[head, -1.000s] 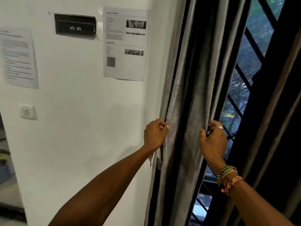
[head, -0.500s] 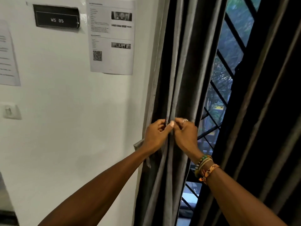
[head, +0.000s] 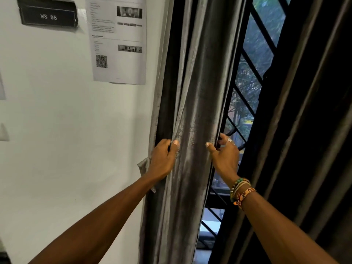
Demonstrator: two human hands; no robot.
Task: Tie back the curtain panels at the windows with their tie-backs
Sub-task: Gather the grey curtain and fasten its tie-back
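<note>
A grey curtain panel (head: 198, 96) hangs in folds beside the white wall, left of the window. My left hand (head: 163, 159) grips the panel's left edge, thumb on the front of the cloth. A grey strip of fabric (head: 143, 165), probably the tie-back, sticks out to the left from under this hand. My right hand (head: 224, 155) curls around the panel's right edge, fingers behind the cloth and thumb in front. The two hands hold the bunched panel between them, about a hand's width apart.
A second, darker curtain panel (head: 314, 111) hangs at the right. Between the panels the window shows a black diagonal grille (head: 253, 60). On the wall are a "WS 05" sign (head: 48, 16), a printed sheet (head: 118, 39) and a light switch (head: 3, 130).
My hands met at the front of the bunched panel half a second ago; now they have moved apart to its two edges. The view has shifted closer and slightly left.
</note>
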